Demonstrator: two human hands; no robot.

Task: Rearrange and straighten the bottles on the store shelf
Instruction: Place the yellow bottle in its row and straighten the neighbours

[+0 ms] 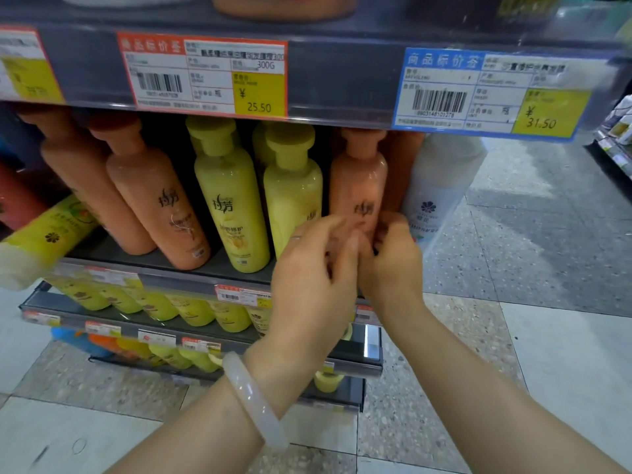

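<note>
Orange bottle (359, 186) upright on shelf (178, 268); left hand (313, 275) and right hand (393, 258) both curled around its lower body, fingers touching label; yellow bottle (290, 196) just left.

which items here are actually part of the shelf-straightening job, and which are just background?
In the job:
- orange bottle, both hands at its lower part: left hand, right hand
- yellow bottles beside it
- white bottle at the shelf end

Background:
- price tags
- lower-shelf bottles
- floor
</note>
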